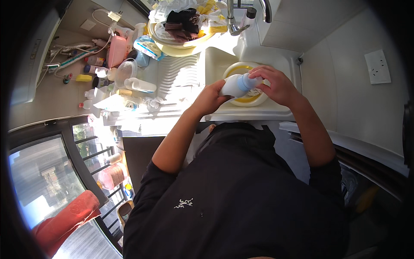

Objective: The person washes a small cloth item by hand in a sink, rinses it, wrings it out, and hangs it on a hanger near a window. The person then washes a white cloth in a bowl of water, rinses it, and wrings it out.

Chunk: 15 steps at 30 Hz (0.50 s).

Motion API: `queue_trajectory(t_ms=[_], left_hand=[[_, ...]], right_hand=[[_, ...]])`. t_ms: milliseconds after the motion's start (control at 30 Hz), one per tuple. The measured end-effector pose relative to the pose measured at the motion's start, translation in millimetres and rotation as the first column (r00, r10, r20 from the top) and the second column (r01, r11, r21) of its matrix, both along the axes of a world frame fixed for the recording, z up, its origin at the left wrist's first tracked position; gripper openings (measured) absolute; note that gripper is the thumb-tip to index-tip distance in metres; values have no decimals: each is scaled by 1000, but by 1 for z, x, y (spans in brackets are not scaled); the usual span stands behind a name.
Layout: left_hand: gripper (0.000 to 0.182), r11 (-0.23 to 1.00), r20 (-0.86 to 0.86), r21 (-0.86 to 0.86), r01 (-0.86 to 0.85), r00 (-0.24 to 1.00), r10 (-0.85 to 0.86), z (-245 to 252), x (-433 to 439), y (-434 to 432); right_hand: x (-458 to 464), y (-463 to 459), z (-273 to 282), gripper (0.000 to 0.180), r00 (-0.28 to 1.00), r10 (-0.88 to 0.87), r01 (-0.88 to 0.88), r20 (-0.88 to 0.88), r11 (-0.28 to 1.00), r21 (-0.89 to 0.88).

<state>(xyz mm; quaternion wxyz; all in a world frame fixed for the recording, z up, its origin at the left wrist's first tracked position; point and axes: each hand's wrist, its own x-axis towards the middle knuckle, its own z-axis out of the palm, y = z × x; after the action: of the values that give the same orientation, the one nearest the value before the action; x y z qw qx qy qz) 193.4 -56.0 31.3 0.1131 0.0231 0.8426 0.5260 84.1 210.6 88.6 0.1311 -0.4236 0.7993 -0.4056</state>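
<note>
My left hand (210, 97) is wrapped around the body of a white bottle (230, 86) with a light blue collar. The fingers of my right hand (275, 82) grip its translucent cap (255, 81). The bottle is tilted, with its cap end to the right. Below it, in the sink basin (215, 61), stands a white and yellow tub (241, 103). Something whitish lies in the tub, partly hidden by my right hand and the bottle.
A basin (181, 50) heaped with clothes stands behind the ribbed washboard (178, 74). The faucet (231, 19) rises at the back. Left of the washboard are several bottles, a pink container (117, 50) and a clear plastic cup (140, 85). A wall (349, 94) bounds the right side.
</note>
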Motion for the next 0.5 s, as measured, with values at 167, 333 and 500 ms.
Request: queue_trajectory(t_ms=[167,333,500], left_hand=[[35,982,90,81,168,980,-175,30,13,-43],[35,954,93,199,225,965,-247,33,25,-75],[37,917,122,288,276,939,-321,32,29,-100]], right_hand=[[10,-25,27,35,932,217,-197,-289,976,97],[25,-52,45,35,850,312,-289,-425,950,120],[35,-74,63,31,658,419,-393,-626,900,189]])
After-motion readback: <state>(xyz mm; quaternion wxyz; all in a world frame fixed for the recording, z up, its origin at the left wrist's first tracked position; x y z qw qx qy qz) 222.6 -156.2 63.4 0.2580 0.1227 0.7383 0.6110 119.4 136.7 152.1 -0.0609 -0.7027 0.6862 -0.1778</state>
